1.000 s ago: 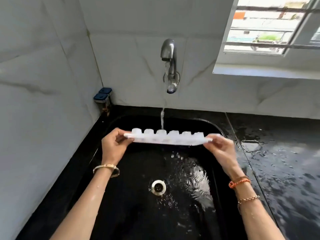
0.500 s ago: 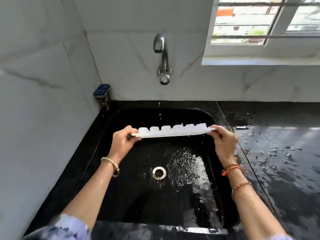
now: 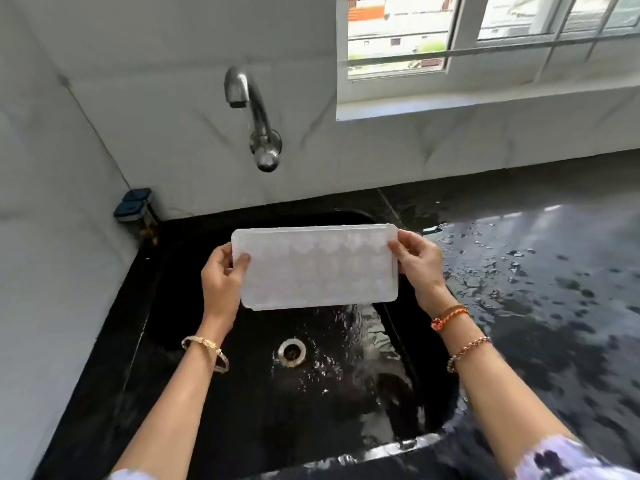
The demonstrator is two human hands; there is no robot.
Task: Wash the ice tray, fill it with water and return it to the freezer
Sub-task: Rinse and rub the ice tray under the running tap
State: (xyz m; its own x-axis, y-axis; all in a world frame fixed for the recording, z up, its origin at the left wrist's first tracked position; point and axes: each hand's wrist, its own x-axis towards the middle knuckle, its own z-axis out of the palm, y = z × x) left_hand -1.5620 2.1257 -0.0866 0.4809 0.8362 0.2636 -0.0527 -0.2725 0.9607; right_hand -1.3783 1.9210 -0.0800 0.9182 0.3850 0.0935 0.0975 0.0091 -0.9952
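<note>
The white plastic ice tray (image 3: 317,268) hangs over the black sink (image 3: 166,306), its broad face turned toward me so that its rows of cells show. My left hand (image 3: 221,282) grips its left short edge, thumb on the facing side. My right hand (image 3: 420,265) grips its right short edge the same way. The metal tap (image 3: 254,116) stands on the wall behind and above the tray; only a few drops fall from its spout.
Water lies in the basin around the metal drain (image 3: 292,351). The black counter (image 3: 554,289) to the right is wet with puddles. Two small blue-lidded jars (image 3: 133,206) stand in the left corner. A window (image 3: 485,32) is at upper right.
The tray has come away from the tap and been turned from edge-on, cell bottoms up, to broad face toward me. The tap's stream has dwindled to drops. Both hands kept hold.
</note>
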